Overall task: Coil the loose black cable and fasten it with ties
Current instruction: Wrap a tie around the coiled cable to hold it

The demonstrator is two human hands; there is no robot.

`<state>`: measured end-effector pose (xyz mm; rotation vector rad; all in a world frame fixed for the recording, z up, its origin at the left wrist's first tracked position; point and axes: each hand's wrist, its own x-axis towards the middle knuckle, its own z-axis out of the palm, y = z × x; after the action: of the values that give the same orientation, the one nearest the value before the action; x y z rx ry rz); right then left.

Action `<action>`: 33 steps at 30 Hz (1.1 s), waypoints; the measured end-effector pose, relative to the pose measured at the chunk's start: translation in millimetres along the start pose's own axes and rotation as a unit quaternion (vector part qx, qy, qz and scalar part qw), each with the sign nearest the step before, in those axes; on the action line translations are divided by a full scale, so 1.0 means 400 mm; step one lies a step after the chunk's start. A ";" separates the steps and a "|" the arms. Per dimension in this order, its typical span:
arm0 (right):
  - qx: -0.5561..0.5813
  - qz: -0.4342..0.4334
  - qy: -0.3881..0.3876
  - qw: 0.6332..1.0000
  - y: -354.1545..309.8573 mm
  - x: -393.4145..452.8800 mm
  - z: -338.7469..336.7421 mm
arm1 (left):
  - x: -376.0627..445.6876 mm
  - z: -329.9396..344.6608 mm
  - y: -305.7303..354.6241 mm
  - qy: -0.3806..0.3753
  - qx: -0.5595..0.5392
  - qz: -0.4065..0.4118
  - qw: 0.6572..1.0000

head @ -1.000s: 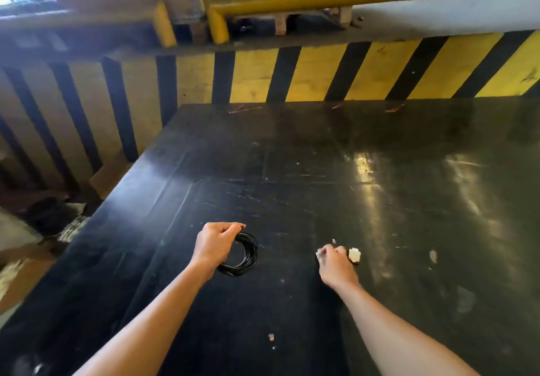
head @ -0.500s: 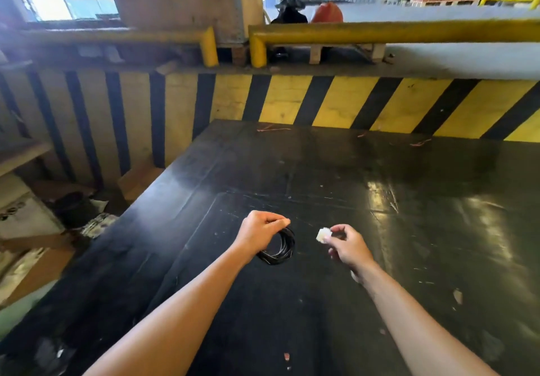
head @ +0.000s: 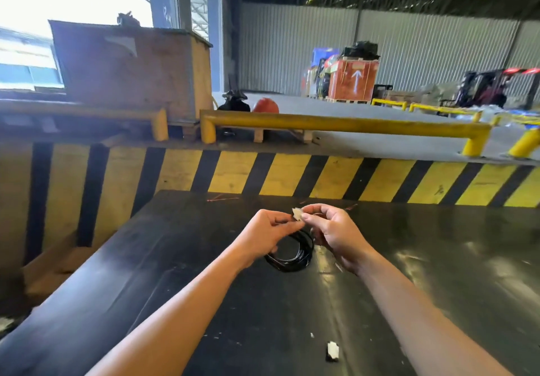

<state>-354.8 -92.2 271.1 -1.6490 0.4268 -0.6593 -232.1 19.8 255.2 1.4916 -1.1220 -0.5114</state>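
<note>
Two bare arms reach over our black bench (head: pixel 438 258), which sits against a yellow-and-black striped barrier (head: pixel 263 175) below a yellow guard rail (head: pixel 336 122). Our left hand (head: pixel 264 236) holds the coiled black cable (head: pixel 295 254) raised just above the bench, its loops hanging between both hands. Our right hand (head: pixel 336 233) pinches a small white tie piece (head: pixel 297 214), and the left fingers (head: pixel 287 223) close narrow on it too. Another white scrap (head: pixel 332 350) lies on the bench nearer us.
</note>
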 end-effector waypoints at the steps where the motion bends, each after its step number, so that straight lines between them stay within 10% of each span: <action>1: -0.008 -0.007 -0.004 1.000 -0.008 -0.008 -0.006 | 0.001 0.000 0.008 -0.010 -0.001 0.006 1.000; 14: -0.077 -0.082 -0.029 0.993 -0.083 -0.051 -0.043 | 0.004 0.003 0.075 -0.050 -0.043 0.039 0.997; 24: -0.261 -0.125 0.002 0.957 -0.102 -0.026 -0.050 | 0.025 0.013 0.073 0.033 0.183 0.169 0.968; 33: -0.187 -0.131 0.016 0.973 -0.098 -0.024 -0.044 | 0.028 -0.012 0.076 0.028 0.127 0.140 0.982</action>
<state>-376.6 -92.5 309.2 -2.0792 0.3752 -0.8381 -234.3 15.8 287.5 1.5210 -1.3654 -0.1341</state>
